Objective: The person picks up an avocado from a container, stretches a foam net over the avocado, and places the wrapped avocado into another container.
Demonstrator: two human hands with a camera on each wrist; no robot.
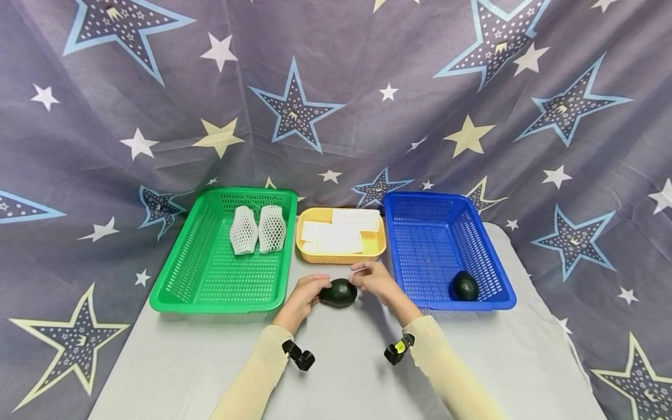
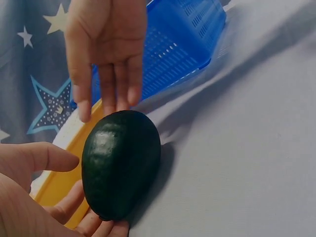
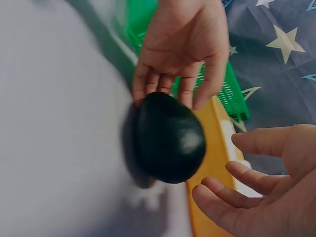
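A dark green avocado (image 1: 338,293) lies on its side on the pale tabletop, between the two hands. My left hand (image 1: 306,293) is at its left end. In the left wrist view, that hand's fingertips touch the narrow end of the avocado (image 2: 121,165), and its thumb stands a little apart from the skin. On the other side, my right hand (image 1: 371,277) hovers close by with fingers spread loosely. The right wrist view shows a gap between the right hand (image 3: 266,180) and the avocado (image 3: 170,138); nothing is held there.
On the left, a green basket (image 1: 220,308) contains two plump white foam net sleeves (image 1: 258,230). A yellow tray (image 1: 341,259) behind the hands bears flat white foam nets (image 1: 333,238). The blue basket (image 1: 427,256) on the right has another avocado (image 1: 465,286) in its near corner.
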